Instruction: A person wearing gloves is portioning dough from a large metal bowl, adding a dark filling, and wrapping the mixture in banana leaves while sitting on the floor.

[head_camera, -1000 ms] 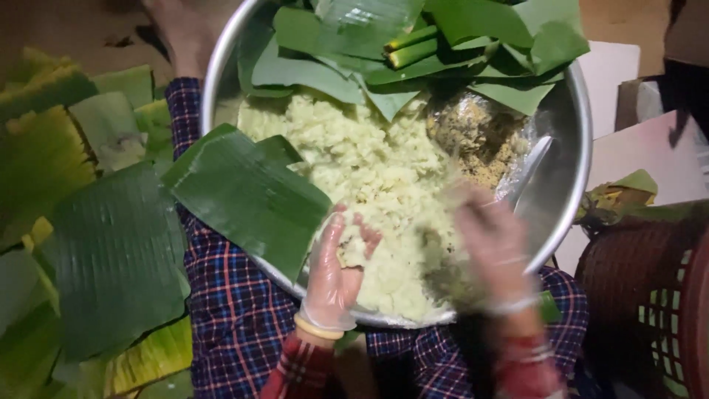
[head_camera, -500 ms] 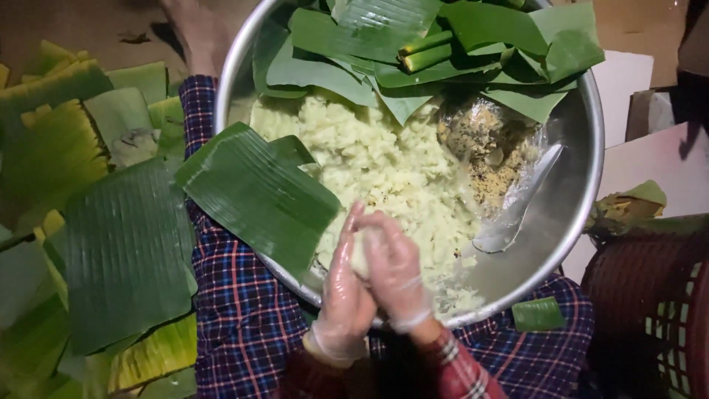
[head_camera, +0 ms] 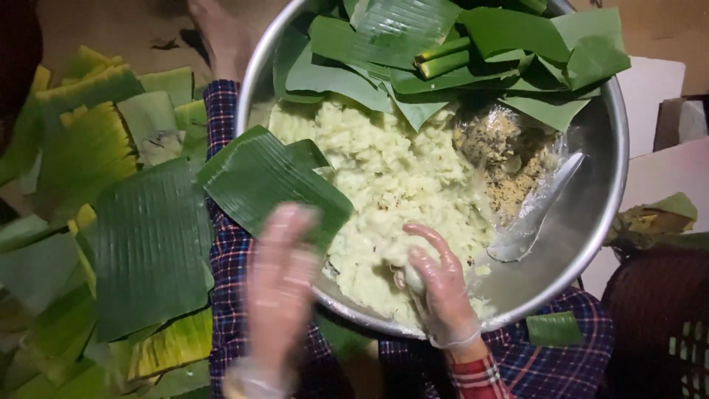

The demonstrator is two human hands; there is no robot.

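Observation:
A large steel bowl [head_camera: 600, 214] rests on my lap, filled with pale yellow-white dough [head_camera: 384, 177]. My right hand [head_camera: 439, 284], in a clear plastic glove, is curled around a lump of dough at the bowl's near side. My left hand [head_camera: 279, 277], also gloved and blurred, hovers with fingers spread over the bowl's near-left rim, just below a cut banana leaf piece [head_camera: 269, 181] lying across that rim. A clear bag of brownish filling [head_camera: 502, 159] and a spoon [head_camera: 535, 214] lie in the bowl's right part.
Folded banana leaves and green stalks [head_camera: 450, 52] fill the bowl's far half. More cut leaves [head_camera: 140, 244] are piled on the floor at left. A dark woven basket [head_camera: 657, 325] stands at lower right, white boxes [head_camera: 657, 89] behind it. A bare foot [head_camera: 221, 37] shows at top.
My two hands were pressed together around a dough lump. They have come apart: the left moved left toward the leaf on the rim, the right stays in the dough holding the lump.

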